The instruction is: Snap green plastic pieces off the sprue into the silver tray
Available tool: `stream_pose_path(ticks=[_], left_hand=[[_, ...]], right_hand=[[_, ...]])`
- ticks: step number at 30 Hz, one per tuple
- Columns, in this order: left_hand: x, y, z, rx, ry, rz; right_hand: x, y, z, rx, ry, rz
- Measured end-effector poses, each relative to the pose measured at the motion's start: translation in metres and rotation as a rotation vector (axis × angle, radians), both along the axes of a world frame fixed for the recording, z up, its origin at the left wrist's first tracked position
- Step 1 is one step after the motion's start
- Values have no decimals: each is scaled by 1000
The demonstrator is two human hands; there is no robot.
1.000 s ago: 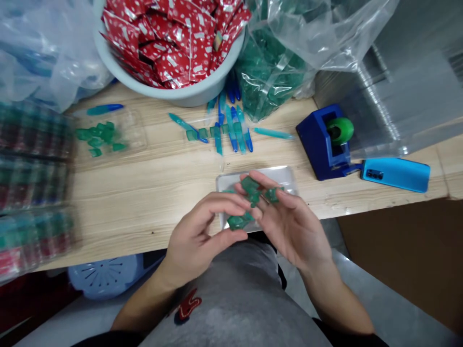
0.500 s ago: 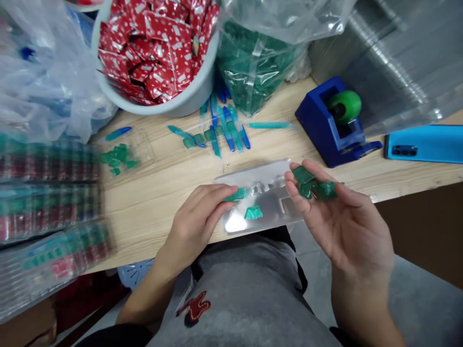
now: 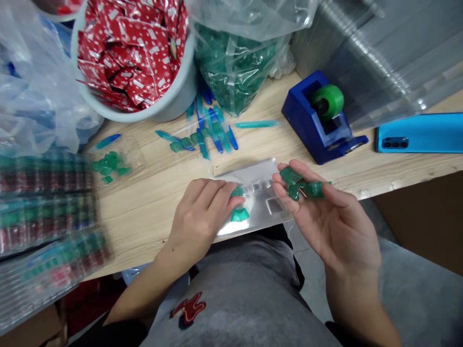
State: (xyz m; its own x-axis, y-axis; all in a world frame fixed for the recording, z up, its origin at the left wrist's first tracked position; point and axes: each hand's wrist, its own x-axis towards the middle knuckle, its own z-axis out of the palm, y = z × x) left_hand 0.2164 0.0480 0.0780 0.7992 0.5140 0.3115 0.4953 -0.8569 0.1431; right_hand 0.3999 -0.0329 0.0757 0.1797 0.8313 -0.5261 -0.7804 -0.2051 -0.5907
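Because the pieces (image 3: 291, 176) look small and glossy, they will probably be light and a little slippery; they seem stiff enough to keep their shape but may give if squeezed, so a gentle pinch by opposite edges, thumb against forefinger, should suit them best. Several lie bunched in the right hand (image 3: 331, 224), which is cupped loosely with the palm up and the thumb against the rightmost of them; the left hand (image 3: 198, 217) has its fingers nearly closed on one piece (image 3: 238, 191) at the left end of the tray (image 3: 256, 212), while another piece (image 3: 240, 215) lies on the tray just nearer. All are translucent deep green, paler where light comes through, with angular, faceted outlines; the tray, at the near edge of the surface (image 3: 144, 217), is clear and shiny with moulded hollows; it looks thin, likely to flex, and is best steadied by its rim.
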Motion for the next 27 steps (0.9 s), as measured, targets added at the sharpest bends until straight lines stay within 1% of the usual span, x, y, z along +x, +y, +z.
stream_pose_path(ticks=[3,5,8,10,12,16,19,21,24,27], left_hand=[[1,1,-4,-7,12,-18],[2,2,-9,-26,9,-24],[2,5,-16,-11,22,-21],[0,6,-16,-21,12,-23],[-3,7,-12,-94,-38,-11],[-4,1,7,-272,-180,51],[1,-4,17,-318,-220,48],[5,-5,17,-354,-214,58],[6,-2,13,-471,-206,56],[3,1,8,-621,-308,69]], right_hand=[[0,1,-1,-3,9,20],[0,1,-1,0,20,22],[-2,2,-1,10,54,11],[-4,3,-1,11,88,-1],[-7,4,-1,11,122,-1],[-14,3,0,40,147,59],[-19,2,1,75,141,98],[-22,1,2,77,152,115],[-26,-1,4,79,193,138],[-28,-3,4,98,263,142]])
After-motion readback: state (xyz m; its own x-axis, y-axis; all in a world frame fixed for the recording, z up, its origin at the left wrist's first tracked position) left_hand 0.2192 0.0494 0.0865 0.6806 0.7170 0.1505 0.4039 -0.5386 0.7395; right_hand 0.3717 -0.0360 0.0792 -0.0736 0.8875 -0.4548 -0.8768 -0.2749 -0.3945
